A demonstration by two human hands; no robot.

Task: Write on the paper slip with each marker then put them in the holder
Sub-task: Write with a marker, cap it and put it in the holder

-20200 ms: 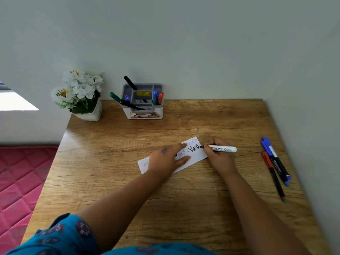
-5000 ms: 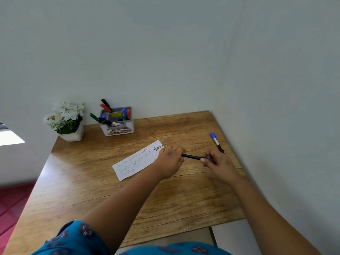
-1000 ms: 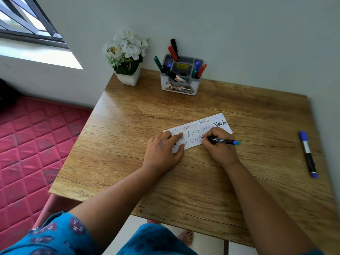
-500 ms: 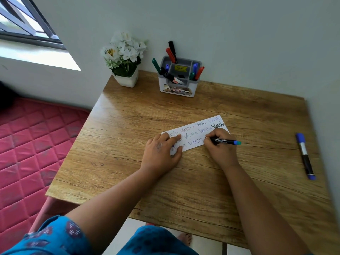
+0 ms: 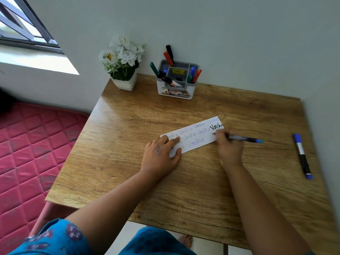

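Note:
A white paper slip (image 5: pixel 195 137) with several written words lies slanted on the wooden table (image 5: pixel 139 115). My left hand (image 5: pixel 161 155) presses flat on the slip's left end. My right hand (image 5: pixel 228 146) grips a thin black marker with a blue-green end (image 5: pixel 246 139), its tip on the slip's right part. A blue-capped marker (image 5: pixel 301 155) lies alone at the right edge. The grey and white holder (image 5: pixel 176 89) at the back carries several markers.
A white pot of white flowers (image 5: pixel 123 67) stands left of the holder. Walls close off the back and the right side. A pink quilted mattress (image 5: pixel 29 148) lies on the floor to the left, under a window.
Over the last second my right hand has slid the marker rightward along the slip. My left hand stays pressed on the slip. Five seconds ago both hands held the marker above the table.

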